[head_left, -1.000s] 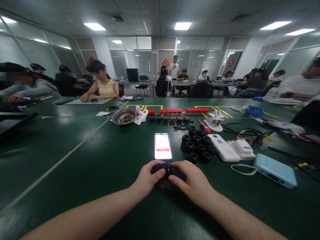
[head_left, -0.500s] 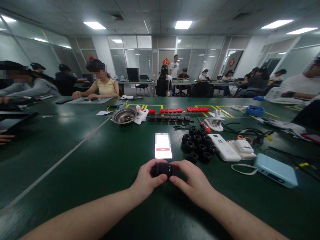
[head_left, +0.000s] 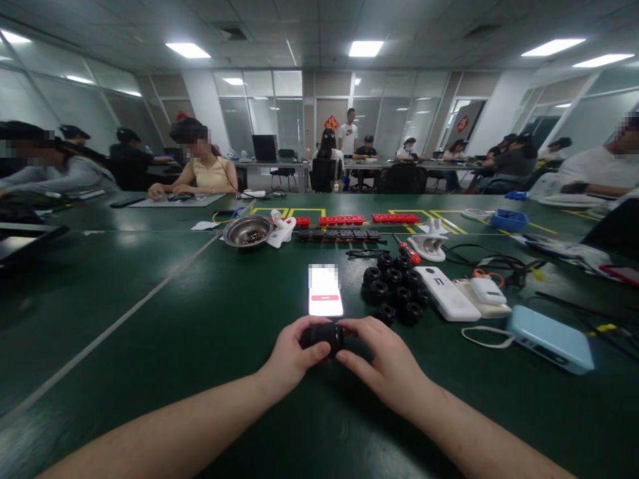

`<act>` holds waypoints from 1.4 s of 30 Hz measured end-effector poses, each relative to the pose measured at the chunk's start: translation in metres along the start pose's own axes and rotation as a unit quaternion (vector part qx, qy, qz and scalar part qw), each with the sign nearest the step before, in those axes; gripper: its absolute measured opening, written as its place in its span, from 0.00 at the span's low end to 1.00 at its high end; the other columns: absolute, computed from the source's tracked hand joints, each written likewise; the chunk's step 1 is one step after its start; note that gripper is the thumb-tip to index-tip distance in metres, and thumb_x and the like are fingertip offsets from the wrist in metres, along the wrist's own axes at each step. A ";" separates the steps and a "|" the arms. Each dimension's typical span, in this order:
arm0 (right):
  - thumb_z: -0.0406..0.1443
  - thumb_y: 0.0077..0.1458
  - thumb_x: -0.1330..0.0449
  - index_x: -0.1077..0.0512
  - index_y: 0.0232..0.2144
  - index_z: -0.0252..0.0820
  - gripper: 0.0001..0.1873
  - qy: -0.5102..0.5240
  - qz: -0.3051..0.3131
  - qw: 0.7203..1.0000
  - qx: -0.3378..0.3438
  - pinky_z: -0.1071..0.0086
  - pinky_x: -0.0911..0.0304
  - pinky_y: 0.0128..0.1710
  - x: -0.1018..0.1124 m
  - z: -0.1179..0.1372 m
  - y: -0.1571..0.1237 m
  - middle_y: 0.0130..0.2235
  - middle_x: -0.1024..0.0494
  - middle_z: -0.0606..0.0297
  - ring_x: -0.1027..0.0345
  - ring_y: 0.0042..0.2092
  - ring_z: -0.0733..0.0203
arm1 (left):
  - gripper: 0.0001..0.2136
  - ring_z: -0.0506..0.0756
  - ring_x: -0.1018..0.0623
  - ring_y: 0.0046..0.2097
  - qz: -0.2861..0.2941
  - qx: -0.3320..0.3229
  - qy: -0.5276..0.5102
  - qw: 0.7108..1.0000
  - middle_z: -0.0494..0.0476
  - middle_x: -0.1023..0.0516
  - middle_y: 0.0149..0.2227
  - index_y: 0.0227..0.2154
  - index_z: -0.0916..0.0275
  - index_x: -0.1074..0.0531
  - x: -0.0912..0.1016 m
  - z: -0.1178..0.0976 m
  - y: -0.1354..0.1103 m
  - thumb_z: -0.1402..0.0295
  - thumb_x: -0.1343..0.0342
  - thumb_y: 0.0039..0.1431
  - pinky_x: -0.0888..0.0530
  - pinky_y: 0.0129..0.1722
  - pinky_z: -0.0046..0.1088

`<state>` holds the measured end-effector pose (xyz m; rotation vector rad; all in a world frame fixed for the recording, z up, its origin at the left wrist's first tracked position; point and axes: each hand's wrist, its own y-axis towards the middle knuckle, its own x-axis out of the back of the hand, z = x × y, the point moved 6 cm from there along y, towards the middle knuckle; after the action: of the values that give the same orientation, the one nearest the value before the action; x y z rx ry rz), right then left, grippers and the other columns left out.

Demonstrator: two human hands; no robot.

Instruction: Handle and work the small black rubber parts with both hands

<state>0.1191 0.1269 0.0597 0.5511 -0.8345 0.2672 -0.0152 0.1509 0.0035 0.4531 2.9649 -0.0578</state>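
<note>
My left hand (head_left: 294, 352) wraps round a black cylindrical part (head_left: 324, 338), thumb in front and fingers over the top. At its ringed right end, my right hand (head_left: 377, 349) curls thumb and index finger about the rim. The part lies on its side, low over the green table; whether it touches the top is hidden. Just beyond it lies a phone (head_left: 326, 299) with a lit white screen and a red bar. To the right sits a cluster of similar black round parts (head_left: 399, 286).
Right of the cluster are a white power bank (head_left: 449, 296), a light blue power bank (head_left: 552, 339) and cables. Farther back stand a metal bowl (head_left: 248, 233), red trays (head_left: 342, 220), a black strip of parts (head_left: 339, 236) and a screwdriver (head_left: 409, 253). Other people sit around.
Both hands keep their hold on the black part, and my fingers shift only slightly. At the far left, a co-worker's hand has left the table edge.
</note>
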 end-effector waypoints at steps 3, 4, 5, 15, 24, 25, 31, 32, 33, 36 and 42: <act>0.33 0.49 0.41 0.34 0.42 0.39 0.15 0.003 0.001 1.000 0.026 0.62 0.38 0.40 -0.001 0.002 0.001 0.39 0.28 0.58 0.35 0.40 0.56 | 0.26 0.52 0.26 0.27 0.013 0.024 -0.001 1.000 0.55 0.28 0.31 0.36 0.67 0.33 -0.001 0.004 0.002 0.53 0.39 0.37 0.30 0.25 0.27; 0.32 0.49 0.42 0.35 0.43 0.40 0.16 0.008 0.000 0.999 0.043 0.62 0.38 0.41 -0.001 0.003 0.001 0.40 0.28 0.59 0.36 0.42 0.57 | 0.27 0.52 0.27 0.25 0.013 0.031 -0.001 0.999 0.55 0.28 0.29 0.36 0.67 0.33 -0.002 0.005 0.003 0.51 0.40 0.37 0.30 0.24 0.27; 0.30 0.50 0.43 0.37 0.45 0.41 0.18 0.012 0.000 0.998 0.059 0.62 0.39 0.43 0.000 0.005 0.000 0.42 0.29 0.59 0.37 0.43 0.57 | 0.27 0.51 0.27 0.23 0.011 0.037 -0.001 0.999 0.55 0.28 0.28 0.36 0.68 0.33 -0.002 0.006 0.003 0.51 0.40 0.38 0.31 0.23 0.27; 0.36 0.52 0.44 0.33 0.41 0.40 0.13 -0.006 0.022 1.000 -0.015 0.62 0.38 0.37 -0.005 -0.004 0.001 0.36 0.28 0.60 0.35 0.37 0.57 | 0.22 0.54 0.25 0.31 0.012 0.027 0.004 1.000 0.56 0.29 0.34 0.36 0.65 0.32 -0.002 0.003 0.001 0.56 0.39 0.39 0.28 0.26 0.28; 0.35 0.51 0.44 0.38 0.47 0.42 0.19 0.001 0.002 1.000 0.020 0.61 0.39 0.42 0.002 0.004 0.000 0.42 0.29 0.59 0.36 0.43 0.56 | 0.23 0.51 0.27 0.26 -0.018 0.025 -0.004 1.000 0.56 0.28 0.32 0.36 0.67 0.32 0.001 0.002 0.002 0.55 0.40 0.40 0.29 0.23 0.26; 0.36 0.52 0.45 0.37 0.46 0.41 0.17 -0.004 0.005 1.000 0.000 0.61 0.39 0.40 0.001 0.002 0.001 0.40 0.28 0.59 0.35 0.41 0.56 | 0.22 0.51 0.27 0.27 -0.020 0.020 -0.001 1.000 0.57 0.28 0.34 0.36 0.66 0.32 0.001 0.001 0.002 0.56 0.40 0.40 0.28 0.24 0.26; 0.36 0.54 0.46 0.31 0.37 0.39 0.09 -0.021 0.054 0.998 -0.038 0.65 0.38 0.33 -0.008 -0.006 0.001 0.32 0.28 0.60 0.35 0.34 0.58 | 0.26 0.53 0.26 0.28 0.015 0.036 0.000 0.999 0.57 0.28 0.33 0.36 0.68 0.32 -0.004 0.004 0.002 0.52 0.39 0.37 0.27 0.23 0.27; 0.35 0.53 0.45 0.32 0.39 0.39 0.10 -0.016 0.050 0.998 -0.025 0.65 0.38 0.35 -0.008 -0.005 0.001 0.34 0.28 0.60 0.35 0.36 0.58 | 0.27 0.52 0.26 0.27 0.018 0.039 -0.004 0.999 0.57 0.28 0.32 0.37 0.68 0.33 -0.004 0.005 0.002 0.52 0.40 0.38 0.28 0.23 0.27; 0.34 0.52 0.44 0.34 0.42 0.39 0.13 -0.010 0.045 0.999 -0.008 0.64 0.38 0.37 -0.007 -0.004 0.001 0.36 0.28 0.59 0.35 0.38 0.58 | 0.27 0.52 0.26 0.26 0.017 0.041 -0.008 0.999 0.58 0.28 0.31 0.37 0.68 0.33 -0.003 0.007 0.003 0.51 0.41 0.40 0.28 0.23 0.27; 0.32 0.50 0.43 0.38 0.47 0.40 0.20 0.000 0.032 0.999 0.028 0.63 0.40 0.43 -0.004 0.001 0.000 0.42 0.29 0.59 0.37 0.43 0.57 | 0.23 0.51 0.26 0.24 0.004 0.043 -0.013 0.999 0.57 0.27 0.31 0.38 0.68 0.33 -0.001 0.009 0.004 0.54 0.43 0.44 0.29 0.22 0.25; 0.36 0.52 0.45 0.35 0.44 0.40 0.15 -0.015 0.025 0.999 -0.028 0.61 0.38 0.38 -0.003 -0.003 0.000 0.38 0.28 0.59 0.35 0.39 0.56 | 0.21 0.53 0.27 0.30 -0.003 0.026 0.011 1.000 0.56 0.29 0.34 0.36 0.66 0.32 -0.002 0.000 -0.001 0.56 0.40 0.42 0.28 0.25 0.27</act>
<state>0.1190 0.1284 0.0561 0.4834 -0.8830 0.2805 -0.0142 0.1494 0.0041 0.4535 2.9933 -0.1327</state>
